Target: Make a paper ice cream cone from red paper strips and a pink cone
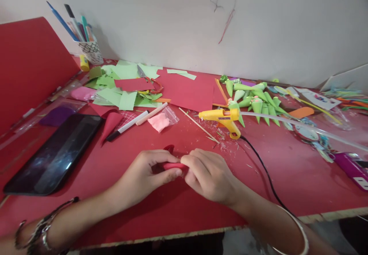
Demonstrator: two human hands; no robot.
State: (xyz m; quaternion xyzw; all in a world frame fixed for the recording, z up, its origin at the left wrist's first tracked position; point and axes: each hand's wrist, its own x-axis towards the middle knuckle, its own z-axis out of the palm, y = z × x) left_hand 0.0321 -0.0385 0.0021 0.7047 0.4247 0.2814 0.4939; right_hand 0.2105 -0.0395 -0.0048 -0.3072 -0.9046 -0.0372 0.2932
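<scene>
Between my two hands, low over the front of the red table, is a small rolled piece of red paper (172,166). My left hand (153,168) pinches it between thumb and fingers. At its right end, the curled fingers of my right hand (205,174) grip it too and hide part of it. A darker red flap shows just behind my left fingers. Beyond my hands lie a thin wooden stick (198,125) and a yellow glue gun (222,117) with a long clear glue stick in its back. A red paper cone (110,124) rests to the left.
A black phone (54,153) lies at left, near a marker (128,125) and a bag of pink clay (159,121). Green paper scraps (123,71), red-handled scissors (155,86) and several green paper cones (257,101) are farther back. The glue gun's black cord (261,165) runs toward the front edge.
</scene>
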